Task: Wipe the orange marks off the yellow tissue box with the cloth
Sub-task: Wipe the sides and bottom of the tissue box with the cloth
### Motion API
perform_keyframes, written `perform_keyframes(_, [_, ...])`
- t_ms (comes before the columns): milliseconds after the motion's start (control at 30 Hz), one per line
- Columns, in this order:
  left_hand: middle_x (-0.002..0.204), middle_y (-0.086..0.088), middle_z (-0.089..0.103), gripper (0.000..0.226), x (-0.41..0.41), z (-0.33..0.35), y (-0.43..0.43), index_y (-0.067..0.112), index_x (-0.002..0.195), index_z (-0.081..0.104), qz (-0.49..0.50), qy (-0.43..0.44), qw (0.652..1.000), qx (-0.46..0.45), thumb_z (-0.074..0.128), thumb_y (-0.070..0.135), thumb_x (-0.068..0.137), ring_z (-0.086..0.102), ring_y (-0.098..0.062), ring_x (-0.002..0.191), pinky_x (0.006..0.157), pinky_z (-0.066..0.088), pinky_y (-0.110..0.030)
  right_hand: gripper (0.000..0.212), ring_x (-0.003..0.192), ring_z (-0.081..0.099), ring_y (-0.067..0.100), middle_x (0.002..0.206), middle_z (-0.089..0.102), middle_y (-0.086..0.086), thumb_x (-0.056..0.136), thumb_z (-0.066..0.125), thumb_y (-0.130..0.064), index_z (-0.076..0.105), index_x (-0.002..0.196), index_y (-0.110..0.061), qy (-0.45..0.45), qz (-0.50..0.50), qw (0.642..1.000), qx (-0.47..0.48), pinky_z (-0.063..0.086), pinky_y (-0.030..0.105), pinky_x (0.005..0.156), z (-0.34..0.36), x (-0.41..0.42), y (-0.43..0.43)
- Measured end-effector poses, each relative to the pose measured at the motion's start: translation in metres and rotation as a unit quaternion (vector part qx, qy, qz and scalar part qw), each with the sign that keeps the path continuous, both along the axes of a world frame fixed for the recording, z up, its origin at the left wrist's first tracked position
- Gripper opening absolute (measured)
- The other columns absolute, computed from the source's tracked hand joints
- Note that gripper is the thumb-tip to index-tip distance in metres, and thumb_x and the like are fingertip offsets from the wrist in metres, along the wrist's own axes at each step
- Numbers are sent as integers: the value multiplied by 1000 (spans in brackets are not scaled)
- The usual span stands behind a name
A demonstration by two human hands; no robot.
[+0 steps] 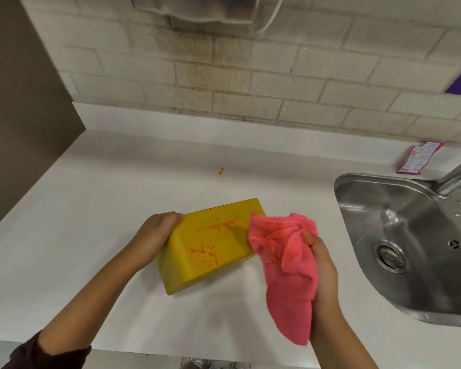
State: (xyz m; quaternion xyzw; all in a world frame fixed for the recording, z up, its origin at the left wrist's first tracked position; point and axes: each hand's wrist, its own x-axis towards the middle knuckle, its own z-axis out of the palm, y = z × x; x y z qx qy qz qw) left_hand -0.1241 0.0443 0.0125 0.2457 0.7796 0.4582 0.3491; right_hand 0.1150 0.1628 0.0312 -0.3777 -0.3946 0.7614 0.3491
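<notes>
On the white counter (91,209), seen from the head camera, the yellow tissue box (210,251) is lying tipped up at an angle, one broad face turned toward the viewer. Its long axis is running from near-left to far-right, slanting away toward the sink (399,235). Orange marks (205,246) are spreading across that face in thin branching lines, thickest near its middle and lower left, with a paler streak reaching up toward the right.

The left hand (157,233) is closing over the box's upper left corner, fingers curled across the top edge and thumb side against the end, steadying it. Its forearm is coming in from the lower left, a dark sleeve (51,352) pushed back above it.

The right hand (322,270) is gripping the pink cloth (285,262) in a bunched fold, thumb pressing into the fabric and the loose tail hanging down toward the counter edge. The cloth's upper bunch is touching the right end of the box, overlapping its far-right corner. The marks are lying just to the left of the cloth, so the right hand is the nearer one for wiping, and a stroke leftward and down along the long axis looks to be what the job calls for. Most of the marks are not yet cleared.

A small orange spot (221,170) is sitting on the counter well beyond the box.
</notes>
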Motion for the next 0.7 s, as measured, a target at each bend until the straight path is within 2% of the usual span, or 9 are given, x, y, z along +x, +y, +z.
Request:
perform_keyframes(33, [71, -9, 52, 45, 0, -3, 1, 14, 75, 55, -3, -6, 1000, 19, 41, 55, 64, 49, -22, 69, 64, 37, -32, 31, 70, 67, 7, 79, 71, -3, 98, 39, -22, 69, 92, -25, -1, -46, 999, 13, 54, 16, 65, -5, -2, 5])
perform_keyframes(133, [76, -12, 56, 62, 2, -16, 1, 5, 80, 61, -35, -5, 998, 57, 39, 60, 61, 53, -23, 73, 69, 39, -34, 38, 80, 65, 10, 80, 70, -8, 96, 39, -21, 72, 81, -31, -30, -141, 988, 62, 48, 24, 75, -4, -8, 14])
perform_keyframes(167, [76, -9, 60, 59, 2, -21, 1, 5, 79, 63, -42, -5, 997, 65, 40, 58, 64, 56, -21, 74, 70, 41, -33, 38, 85, 64, 12, 80, 70, -10, 94, 38, -22, 72, 81, -33, -29, -145, 986, 79, 47, 26, 78, -5, -10, 17])
perform_keyframes(233, [73, 4, 67, 39, 3, -25, 5, 21, 76, 68, -47, 0, 996, 80, 41, 48, 73, 61, -10, 72, 70, 44, -27, 33, 91, 63, 13, 83, 70, -12, 88, 39, -27, 71, 83, -35, -42, -133, 983, 117, 46, 29, 82, -10, -14, 21])
perform_keyframes(333, [77, 6, 70, 31, 7, -28, 10, 28, 77, 69, -69, -2, 992, 102, 41, 41, 80, 62, -1, 73, 72, 45, -25, 31, 95, 62, 15, 89, 68, -9, 81, 38, -30, 68, 88, -35, -71, -122, 979, 146, 47, 35, 88, -12, -22, 25])
perform_keyframes(433, [86, 2, 68, 28, 12, -28, 12, 25, 83, 68, -85, -14, 989, 118, 44, 39, 79, 61, -4, 78, 72, 44, -25, 33, 88, 64, 3, 84, 69, -18, 85, 34, -24, 65, 92, -34, -86, -120, 971, 189, 49, 21, 78, -17, -28, 26])
perform_keyframes(533, [98, 1, 67, 27, 17, -31, 11, 25, 94, 67, -93, -22, 987, 132, 47, 34, 79, 61, -11, 92, 76, 45, -24, 33, 91, 63, -6, 92, 70, -20, 89, 32, -23, 63, 98, -33, -88, -110, 965, 219, 47, 6, 73, -22, -33, 22])
perform_keyframes(633, [105, 3, 66, 28, 20, -33, 8, 32, 102, 67, -100, -29, 983, 151, 49, 32, 80, 60, -8, 98, 78, 47, -19, 33, 100, 60, -9, 104, 67, -16, 92, 32, -19, 61, 103, -29, -86, -80, 958, 260, 43, 4, 80, -28, -37, 17])
perform_keyframes(700, [101, -6, 64, 29, 20, -34, 8, 35, 101, 68, -104, -41, 981, 159, 50, 31, 80, 60, -8, 93, 75, 46, -19, 35, 105, 60, -5, 106, 68, -18, 92, 33, -14, 62, 106, -26, -91, -58, 951, 290, 45, 9, 87, -34, -40, 17])
